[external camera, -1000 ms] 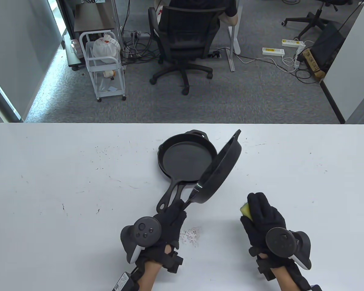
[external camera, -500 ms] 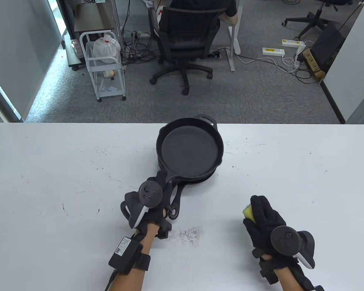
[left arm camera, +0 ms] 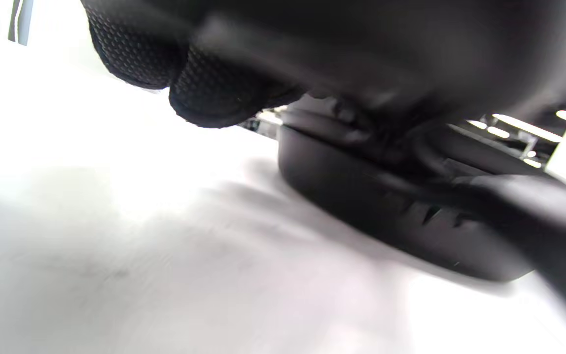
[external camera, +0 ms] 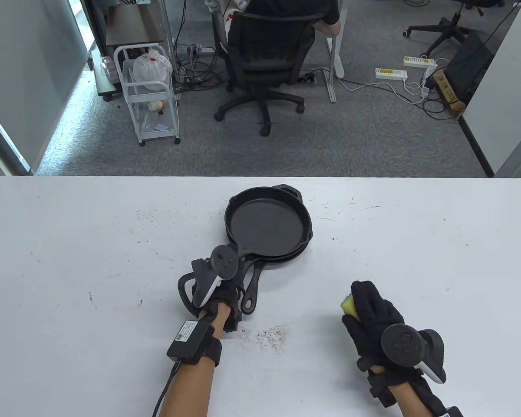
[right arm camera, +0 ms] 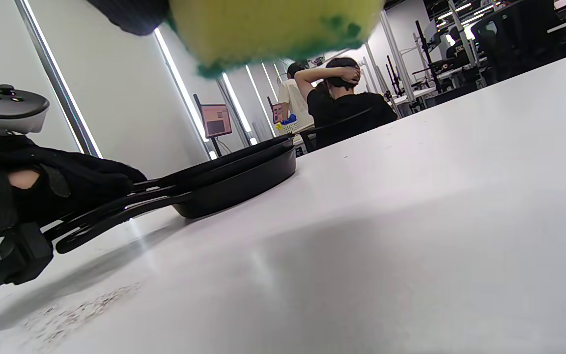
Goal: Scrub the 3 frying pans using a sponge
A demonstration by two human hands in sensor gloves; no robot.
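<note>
Three black cast-iron frying pans (external camera: 267, 223) sit nested in one stack at the middle of the white table (external camera: 69, 260), handles pointing toward me. My left hand (external camera: 225, 280) grips the top pan's handle; two lower handles (external camera: 249, 299) stick out beside it. The left wrist view shows my gloved fingers (left arm camera: 204, 93) over the handle and the stack's side (left arm camera: 401, 216). My right hand (external camera: 369, 310) hovers over bare table to the right, holding a yellow sponge (external camera: 350, 304). The right wrist view has the sponge (right arm camera: 273, 29) at the top, with the pans (right arm camera: 234, 184) and left hand (right arm camera: 42, 191) on the left.
Grey crumbs (external camera: 271, 336) lie on the table between my hands. Beyond the far edge a person sits in an office chair (external camera: 262, 56), near a white cart (external camera: 150, 93) and floor cables.
The top pan, tilted on edge to the right a second ago, has been turned flat and lowered onto the stack by my left hand. The right hand with the sponge barely moved.
</note>
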